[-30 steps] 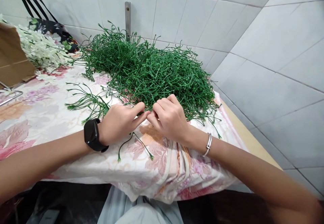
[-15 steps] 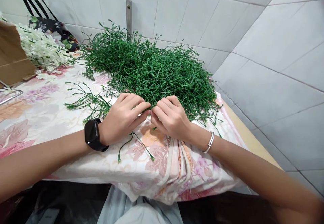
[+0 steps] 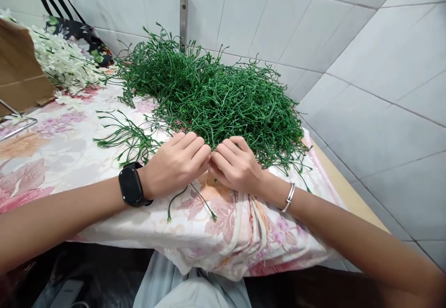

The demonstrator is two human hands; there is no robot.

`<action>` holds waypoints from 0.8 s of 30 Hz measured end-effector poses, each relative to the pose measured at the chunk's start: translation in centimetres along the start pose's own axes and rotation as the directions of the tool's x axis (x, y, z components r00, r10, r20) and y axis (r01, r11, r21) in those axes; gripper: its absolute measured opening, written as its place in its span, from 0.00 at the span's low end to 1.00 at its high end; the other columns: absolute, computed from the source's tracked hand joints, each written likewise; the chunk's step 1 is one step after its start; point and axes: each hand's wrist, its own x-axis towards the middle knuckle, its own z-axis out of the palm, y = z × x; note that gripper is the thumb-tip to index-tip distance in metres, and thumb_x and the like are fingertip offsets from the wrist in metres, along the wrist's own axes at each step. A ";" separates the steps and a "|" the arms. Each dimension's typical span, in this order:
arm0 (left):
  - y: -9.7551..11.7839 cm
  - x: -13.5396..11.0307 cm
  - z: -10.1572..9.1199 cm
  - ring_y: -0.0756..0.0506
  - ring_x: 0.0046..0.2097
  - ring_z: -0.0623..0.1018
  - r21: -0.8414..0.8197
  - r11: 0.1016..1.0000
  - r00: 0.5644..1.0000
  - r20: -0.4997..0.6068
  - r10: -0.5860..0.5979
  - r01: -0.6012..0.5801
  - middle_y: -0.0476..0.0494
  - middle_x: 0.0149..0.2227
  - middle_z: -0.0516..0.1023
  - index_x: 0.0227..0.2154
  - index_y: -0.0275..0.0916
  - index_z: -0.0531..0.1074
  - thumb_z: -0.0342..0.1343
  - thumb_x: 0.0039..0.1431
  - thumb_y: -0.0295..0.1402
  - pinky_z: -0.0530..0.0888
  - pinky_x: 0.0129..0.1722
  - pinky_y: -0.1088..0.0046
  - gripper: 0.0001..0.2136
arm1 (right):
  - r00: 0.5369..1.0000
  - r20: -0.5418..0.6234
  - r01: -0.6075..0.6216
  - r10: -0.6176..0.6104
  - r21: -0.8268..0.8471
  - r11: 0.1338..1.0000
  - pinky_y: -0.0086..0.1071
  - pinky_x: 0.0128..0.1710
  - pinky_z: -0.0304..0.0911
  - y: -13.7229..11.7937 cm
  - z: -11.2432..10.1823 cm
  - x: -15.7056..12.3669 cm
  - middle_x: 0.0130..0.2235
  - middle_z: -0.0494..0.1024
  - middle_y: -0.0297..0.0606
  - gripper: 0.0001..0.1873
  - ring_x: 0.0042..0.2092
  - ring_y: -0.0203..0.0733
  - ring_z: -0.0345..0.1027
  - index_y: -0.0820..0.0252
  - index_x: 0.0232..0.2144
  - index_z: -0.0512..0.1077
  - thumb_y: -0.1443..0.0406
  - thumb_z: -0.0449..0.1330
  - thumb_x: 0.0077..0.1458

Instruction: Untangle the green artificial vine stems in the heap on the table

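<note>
My left hand (image 3: 179, 161) and my right hand (image 3: 239, 164) meet at the near edge of a big heap of green artificial stems (image 3: 223, 99). Fingers of both hands are curled closed, knuckles touching or almost so. A green stem (image 3: 204, 201) with two thin branches hangs down below my left hand, which grips it. My right hand pinches at the same spot; its fingertips hide most of what lies between them. Left of my left hand, a smaller bunch of green stems (image 3: 128, 136) lies on the floral cloth (image 3: 69, 159).
White artificial flowers (image 3: 66, 62) lie at the far left beside a brown cardboard piece (image 3: 21, 66) and a black floral bag (image 3: 83, 38). A bent metal wire (image 3: 21, 129) sits at the left edge. Tiled walls (image 3: 272, 15) stand behind and to the right.
My fingers have curled in tighter and my left knuckles have rolled toward my right hand, hiding the stem between them. The view has shifted slightly.
</note>
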 end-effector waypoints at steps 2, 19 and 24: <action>-0.2 0.1 -0.1 0.48 0.28 0.66 -0.097 0.993 0.997 0.055 -0.060 0.065 0.46 0.24 0.67 0.24 0.36 0.65 0.42 0.58 0.30 0.61 0.28 0.72 0.10 | 1.000 0.001 -0.026 0.026 0.017 1.000 0.32 0.35 0.51 0.1 0.2 0.0 0.22 0.58 0.33 0.12 0.28 0.34 0.49 0.60 0.18 0.59 0.68 0.48 0.53; 0.2 -0.2 0.5 0.53 0.22 0.65 -0.191 0.979 0.996 0.075 -0.052 0.065 0.49 0.22 0.67 0.24 0.35 0.63 0.42 0.58 0.31 0.57 0.21 0.76 0.11 | 0.992 -0.049 -0.115 0.115 -0.007 0.993 0.31 0.32 0.48 -0.4 0.4 -0.3 0.20 0.57 0.32 0.13 0.27 0.34 0.48 0.60 0.17 0.59 0.67 0.46 0.53; 0.6 0.0 0.6 0.53 0.21 0.63 -0.168 0.979 0.993 0.042 -0.112 0.117 0.51 0.19 0.64 0.22 0.35 0.63 0.42 0.58 0.29 0.56 0.21 0.76 0.11 | 0.986 -0.066 -0.155 0.154 -0.008 0.988 0.31 0.32 0.47 -0.5 0.3 -0.4 0.19 0.56 0.32 0.15 0.27 0.34 0.47 0.60 0.16 0.58 0.67 0.45 0.53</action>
